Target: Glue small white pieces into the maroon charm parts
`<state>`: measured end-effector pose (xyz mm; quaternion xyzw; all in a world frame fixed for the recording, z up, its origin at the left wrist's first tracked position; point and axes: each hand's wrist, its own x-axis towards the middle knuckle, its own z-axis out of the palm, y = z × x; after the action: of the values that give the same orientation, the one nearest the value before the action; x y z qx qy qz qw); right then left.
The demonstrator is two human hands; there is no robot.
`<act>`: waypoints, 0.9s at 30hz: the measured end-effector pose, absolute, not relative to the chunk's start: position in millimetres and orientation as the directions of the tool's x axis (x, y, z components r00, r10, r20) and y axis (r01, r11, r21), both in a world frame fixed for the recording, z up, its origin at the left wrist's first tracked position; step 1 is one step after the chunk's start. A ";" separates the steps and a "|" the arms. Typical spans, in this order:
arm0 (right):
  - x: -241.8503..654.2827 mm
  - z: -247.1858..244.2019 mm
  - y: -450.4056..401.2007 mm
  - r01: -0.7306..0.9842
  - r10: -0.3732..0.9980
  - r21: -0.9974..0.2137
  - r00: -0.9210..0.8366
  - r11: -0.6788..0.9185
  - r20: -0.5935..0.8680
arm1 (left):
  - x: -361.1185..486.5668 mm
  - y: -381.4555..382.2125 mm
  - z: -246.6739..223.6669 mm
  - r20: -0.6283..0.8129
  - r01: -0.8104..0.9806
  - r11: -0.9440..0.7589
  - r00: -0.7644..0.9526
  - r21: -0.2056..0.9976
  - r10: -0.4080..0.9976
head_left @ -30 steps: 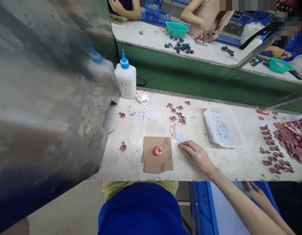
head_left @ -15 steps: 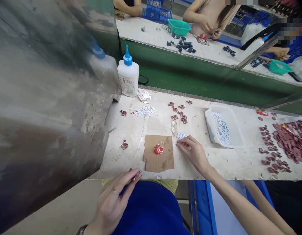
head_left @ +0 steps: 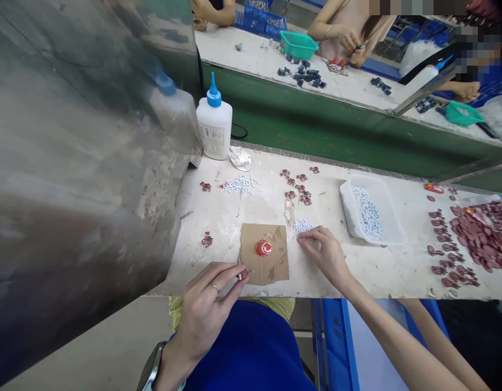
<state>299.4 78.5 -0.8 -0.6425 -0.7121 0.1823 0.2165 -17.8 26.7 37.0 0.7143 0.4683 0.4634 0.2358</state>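
Note:
My left hand pinches a small reddish-brown figure piece between thumb and fingertips, just over the near left corner of a cardboard square. On that cardboard sits a round red cap-like dish with a glossy white swirl. My right hand rests at the table to the right of the cardboard, thumb and forefinger closed together beside a small heap of tiny white-and-blue bits. Whatever lies between those fingertips is too small to make out.
Behind the cardboard lie more tiny bits and several brown pieces. A white glue bottle stands at back left beside a metal panel. To the right are a clear tub and a brown disc pile. Co-workers sit opposite; another person's arm shows lower right.
My left hand has moved up and right with the brown piece, from the table's front edge to the cardboard's corner. My right hand has shifted slightly right, still beside the small heap.

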 end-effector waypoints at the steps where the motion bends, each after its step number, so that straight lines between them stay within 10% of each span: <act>1: 299.8 0.4 78.9 0.837 0.993 -0.535 -0.087 0.115 0.077 | -16.8 27.3 37.2 0.439 0.445 -0.449 0.132 0.775 0.889; 27: 262.3 40.5 70.5 0.424 0.976 -0.897 -0.109 -0.126 -0.189 | -16.2 28.5 38.5 0.391 0.448 -0.415 0.151 0.792 0.908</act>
<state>262.3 70.5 40.5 -0.5953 -0.5879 0.4570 0.3021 -16.2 28.5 38.5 0.7134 0.4751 0.4458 0.2581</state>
